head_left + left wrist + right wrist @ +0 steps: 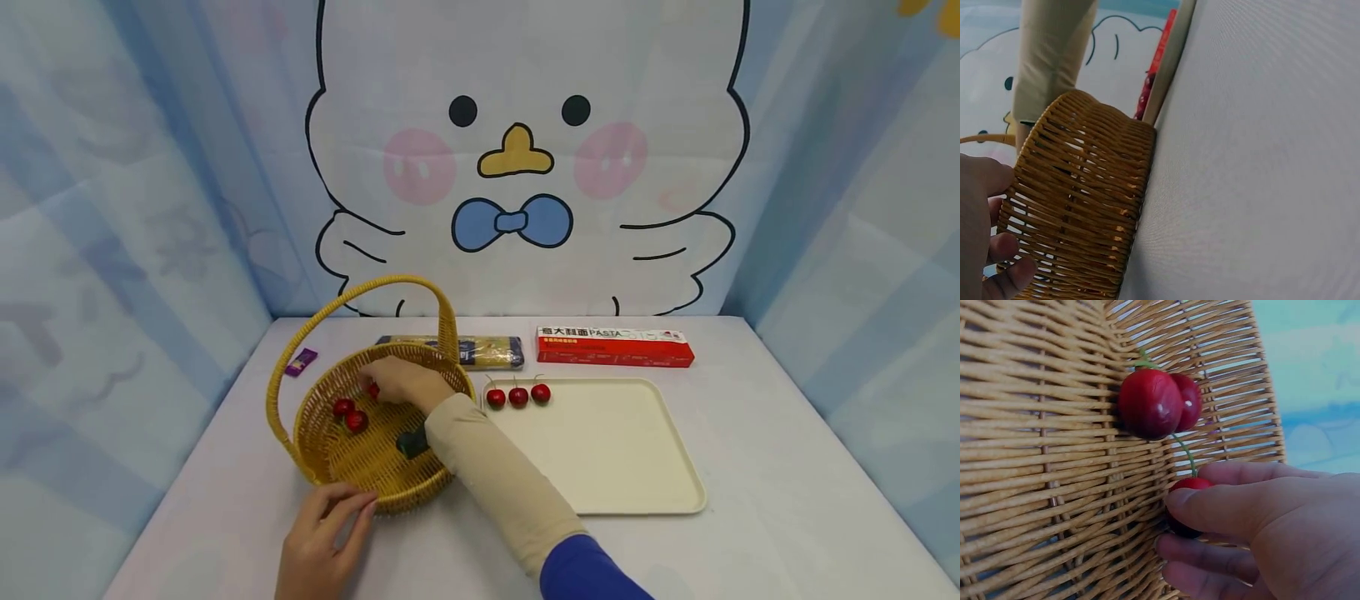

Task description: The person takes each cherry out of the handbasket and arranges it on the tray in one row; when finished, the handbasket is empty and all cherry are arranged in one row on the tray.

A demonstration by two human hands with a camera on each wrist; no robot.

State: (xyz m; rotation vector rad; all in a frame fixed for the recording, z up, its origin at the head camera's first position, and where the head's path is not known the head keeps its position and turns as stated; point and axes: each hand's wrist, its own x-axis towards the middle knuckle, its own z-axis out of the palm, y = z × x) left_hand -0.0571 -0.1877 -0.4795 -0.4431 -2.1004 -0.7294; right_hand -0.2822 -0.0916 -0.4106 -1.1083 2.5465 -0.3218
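Right wrist | right grip (1279, 519), nearly closed, pinches 1 cherry (1190, 482) inside basket (1016, 450), stem toward 2 loose cherries (1150, 403) | left grip (322, 537) pinches near rim (412, 497) | tray (600, 450) lies right

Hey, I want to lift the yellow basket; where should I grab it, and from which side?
I'd bring the grip down from above onto the top of the arched handle, fingers curling across it. That slim curve rises well above the woven basket and nothing touches it at its peak, so it should be easy to wrap around.
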